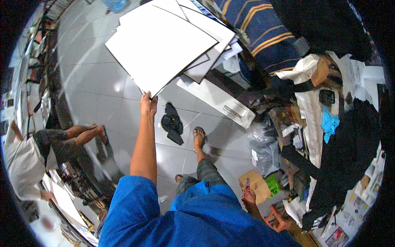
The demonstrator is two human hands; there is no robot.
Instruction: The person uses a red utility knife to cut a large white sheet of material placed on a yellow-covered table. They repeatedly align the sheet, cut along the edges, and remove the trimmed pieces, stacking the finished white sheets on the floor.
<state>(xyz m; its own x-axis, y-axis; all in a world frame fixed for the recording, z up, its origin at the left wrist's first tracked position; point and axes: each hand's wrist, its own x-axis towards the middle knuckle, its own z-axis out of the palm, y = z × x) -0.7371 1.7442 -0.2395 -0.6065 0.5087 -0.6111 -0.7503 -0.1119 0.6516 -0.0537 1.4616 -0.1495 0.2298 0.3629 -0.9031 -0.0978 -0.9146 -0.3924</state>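
My left hand (148, 104) is stretched out ahead, its fingers closed on the near corner of a large white sheet (164, 41) with dark edges. That sheet lies on a stack of similar white sheets (210, 57), slightly fanned out. Low on the right, my right hand (249, 198) is closed around a small red-handled tool (247, 185) that points upward; its exact kind is too small to make out. A cardboard box (255, 187) is right beside that hand.
A black cloth (172, 123) lies on the grey tiled floor near my feet. To the right are a long white box (218, 103), a plastic-wrapped bundle (263, 148), an orange stool (276, 219) and a cluttered bench with black fabric (349, 164). Another person (29, 160) stands at the left.
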